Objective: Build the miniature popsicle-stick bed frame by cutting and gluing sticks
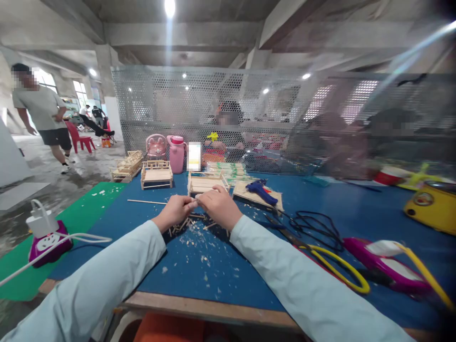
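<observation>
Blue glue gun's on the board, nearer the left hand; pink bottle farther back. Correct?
No: the head view shows the blue glue gun on the board nearer the right hand than the left hand. The pink bottle is farther back.

head | forward-down | close over table (256, 285) | right side seemingly blurred

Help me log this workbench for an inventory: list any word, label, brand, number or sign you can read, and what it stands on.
None can be read.
White panel: a yellowish patch, too blurred to read.
Green-marked packs: too small to read.
Yellow device: a round mark, too blurred.
Glue gun: nothing legible.
</observation>
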Demonstrator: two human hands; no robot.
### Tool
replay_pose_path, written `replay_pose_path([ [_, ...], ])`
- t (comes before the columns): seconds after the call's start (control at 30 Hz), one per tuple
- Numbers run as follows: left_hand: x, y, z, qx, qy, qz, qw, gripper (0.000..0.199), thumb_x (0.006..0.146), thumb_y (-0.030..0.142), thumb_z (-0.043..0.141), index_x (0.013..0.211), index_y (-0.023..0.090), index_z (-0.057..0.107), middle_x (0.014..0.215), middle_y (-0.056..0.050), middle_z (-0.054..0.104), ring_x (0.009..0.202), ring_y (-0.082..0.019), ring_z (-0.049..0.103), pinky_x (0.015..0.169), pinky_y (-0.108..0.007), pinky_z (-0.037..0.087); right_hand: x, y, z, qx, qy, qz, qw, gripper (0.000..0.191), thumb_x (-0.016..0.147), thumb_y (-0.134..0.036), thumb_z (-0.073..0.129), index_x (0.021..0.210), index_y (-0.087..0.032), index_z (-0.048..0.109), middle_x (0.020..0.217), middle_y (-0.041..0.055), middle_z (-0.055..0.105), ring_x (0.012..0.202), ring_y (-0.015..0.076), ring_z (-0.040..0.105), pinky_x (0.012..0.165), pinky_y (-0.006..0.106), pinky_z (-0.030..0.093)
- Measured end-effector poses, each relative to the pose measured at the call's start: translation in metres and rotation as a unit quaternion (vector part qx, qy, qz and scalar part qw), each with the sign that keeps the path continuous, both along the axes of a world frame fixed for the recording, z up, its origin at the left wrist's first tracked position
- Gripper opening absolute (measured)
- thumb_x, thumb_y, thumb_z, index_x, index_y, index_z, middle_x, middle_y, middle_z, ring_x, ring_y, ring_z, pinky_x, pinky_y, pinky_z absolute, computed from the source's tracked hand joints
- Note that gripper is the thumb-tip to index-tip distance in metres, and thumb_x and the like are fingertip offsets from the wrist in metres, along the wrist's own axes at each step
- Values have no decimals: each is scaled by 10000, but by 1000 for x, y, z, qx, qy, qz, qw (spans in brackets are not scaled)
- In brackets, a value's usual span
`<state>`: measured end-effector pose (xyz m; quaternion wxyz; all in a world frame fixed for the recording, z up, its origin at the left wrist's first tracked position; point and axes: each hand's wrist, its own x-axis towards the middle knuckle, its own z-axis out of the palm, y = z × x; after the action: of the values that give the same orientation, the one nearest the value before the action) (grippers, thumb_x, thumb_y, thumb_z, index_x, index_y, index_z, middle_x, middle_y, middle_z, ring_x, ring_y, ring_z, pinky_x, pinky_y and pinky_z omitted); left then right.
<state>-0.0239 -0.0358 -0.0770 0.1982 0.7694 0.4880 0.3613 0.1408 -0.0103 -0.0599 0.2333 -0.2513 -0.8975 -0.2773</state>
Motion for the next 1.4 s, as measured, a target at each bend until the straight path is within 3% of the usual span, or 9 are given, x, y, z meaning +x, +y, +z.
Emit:
replay_pose_path([
  [0.17, 1, 3, -4, -30, -16, -1, 999, 254, 764, 325, 491, 661, 128, 613, 486, 37, 475, 483, -82, 396, 493, -203, 296, 3, 4, -1, 3, -15, -14, 1000, 217, 852, -193, 426, 724, -159, 598, 689, 37, 632, 678, 144, 507, 717, 298, 259],
  [0.3, -8, 20, -8, -63, -74, 95, 991, 277, 662, 243, 613, 912, 124, 608, 596, 19, 559, 506, -90, 462, 508, -200, 354, 8, 11, 0, -44, 32, -91, 994, 186, 822, -212, 461, 705, -159, 596, 712, 46, 637, 698, 152, 526, 649, 274, 269],
  [0.47, -13, 49, -1, -53, -80, 198, 975, 171, 607, 63, 557, 767, 121, 580, 671, -25, 588, 585, -115, 508, 590, -229, 396, 9, 14, -9, -120, 89, -172, 974, 221, 839, -295, 438, 784, -196, 627, 802, 28, 675, 748, 148, 575, 615, 247, 298],
  [0.63, -4, 49, -4, 21, -84, 250, 964, 158, 642, 67, 479, 768, 144, 534, 739, -31, 570, 695, -130, 501, 672, -239, 388, 3, 14, -16, -136, 67, -182, 971, 246, 855, -303, 410, 849, -219, 641, 874, 26, 685, 789, 150, 597, 619, 244, 316],
  [0.77, -5, 40, -13, 57, -68, 237, 968, 126, 641, 92, 486, 742, 144, 540, 707, -22, 563, 662, -122, 487, 641, -224, 378, 1, 16, -17, -134, 56, -170, 975, 255, 860, -306, 406, 841, -216, 644, 855, 38, 688, 784, 150, 605, 629, 243, 336],
  [0.93, -7, 32, -12, 70, -9, 154, 986, 171, 731, 248, 494, 739, 145, 630, 637, -19, 594, 592, -119, 486, 585, -222, 349, 5, 18, -19, -127, 98, -148, 976, 230, 849, -297, 435, 860, -216, 651, 875, 33, 694, 792, 148, 619, 642, 242, 369],
  [1.03, -6, 26, -8, 55, -10, 173, 983, 282, 782, 345, 467, 765, 143, 662, 614, -29, 609, 578, -122, 493, 556, -222, 328, 5, 17, -20, -128, 117, -138, 975, 226, 844, -305, 446, 856, -219, 654, 871, 23, 696, 800, 147, 622, 641, 240, 375],
  [1.2, 0, 21, -7, 55, -40, 242, 968, 275, 778, 372, 497, 824, 149, 651, 675, -47, 638, 618, -135, 529, 587, -228, 346, 4, 16, -21, -135, 119, -149, 972, 208, 835, -288, 455, 825, -220, 651, 855, 20, 696, 780, 145, 620, 625, 240, 367],
  [1.4, 3, 19, -11, 41, 13, 173, 984, 227, 762, 328, 526, 779, 162, 681, 675, -52, 653, 630, -146, 543, 602, -235, 352, 3, 16, -23, -143, 147, -141, 969, 172, 812, -279, 488, 800, -223, 651, 823, 9, 695, 753, 137, 609, 621, 231, 361],
])
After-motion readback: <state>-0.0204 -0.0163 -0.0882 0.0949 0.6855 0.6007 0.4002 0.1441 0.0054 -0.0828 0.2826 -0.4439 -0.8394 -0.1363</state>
